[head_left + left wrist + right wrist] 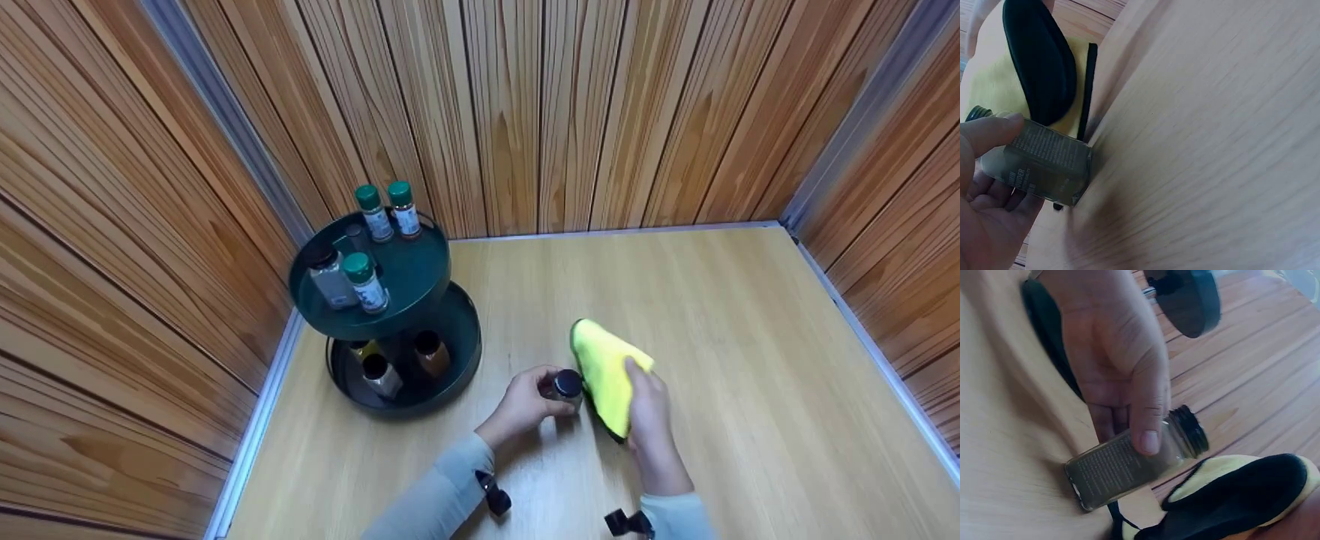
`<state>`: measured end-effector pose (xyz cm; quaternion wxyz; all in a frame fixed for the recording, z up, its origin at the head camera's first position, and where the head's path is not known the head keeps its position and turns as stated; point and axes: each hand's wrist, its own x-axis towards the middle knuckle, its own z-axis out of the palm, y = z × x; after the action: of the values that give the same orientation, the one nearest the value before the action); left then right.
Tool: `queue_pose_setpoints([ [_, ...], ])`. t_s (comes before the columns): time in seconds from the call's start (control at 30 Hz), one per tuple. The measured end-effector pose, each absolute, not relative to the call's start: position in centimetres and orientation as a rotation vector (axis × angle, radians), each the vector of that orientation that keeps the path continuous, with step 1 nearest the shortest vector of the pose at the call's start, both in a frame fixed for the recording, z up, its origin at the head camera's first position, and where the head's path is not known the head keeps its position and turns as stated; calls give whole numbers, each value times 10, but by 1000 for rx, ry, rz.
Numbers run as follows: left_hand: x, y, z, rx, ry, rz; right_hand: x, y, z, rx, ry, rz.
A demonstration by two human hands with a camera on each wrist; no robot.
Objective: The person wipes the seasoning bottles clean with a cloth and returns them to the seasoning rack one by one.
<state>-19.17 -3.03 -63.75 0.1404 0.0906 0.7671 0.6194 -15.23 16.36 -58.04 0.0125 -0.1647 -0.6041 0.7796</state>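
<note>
My left hand [525,403] holds a clear spice jar [1050,163] with a black lid [568,383], thumb on one side and fingers round the other. The jar stands roughly upright, its base at the wooden tabletop. Small print covers its label in the right wrist view, and the contents look brownish. In my right hand [649,414] is a folded yellow cloth [606,372] with dark edging and a dark reverse side [1041,62]. The cloth hangs right beside the jar; whether they touch I cannot tell. Part of the right hand's grip is hidden by the cloth.
A dark green two-tier turntable rack [420,296] stands to the left. Green-capped spice jars [366,283] and a dark-lidded jar [331,277] sit on its upper tier, several more [382,376] on the lower. Wood-plank walls [510,112] enclose the table [750,360].
</note>
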Motion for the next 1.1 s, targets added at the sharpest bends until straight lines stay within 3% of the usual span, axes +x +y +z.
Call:
queue_pose_setpoints([
  [0.2,-197,-31,-635,268,2273,1689,-166,131,-581,-315,-2484,2025],
  [0.47,-200,-37,-633,287,2412,1554,-155,115,-600,617,-2620,874],
  [0.67,-196,-41,-633,378,2442,1638,-149,141,-606,995,-2346,952],
  [0.8,-196,-40,-632,341,2380,1686,-147,161,-605,976,-2304,1194],
  [1.1,-198,-36,-625,248,2322,1559,-153,144,-591,466,-2658,1175],
])
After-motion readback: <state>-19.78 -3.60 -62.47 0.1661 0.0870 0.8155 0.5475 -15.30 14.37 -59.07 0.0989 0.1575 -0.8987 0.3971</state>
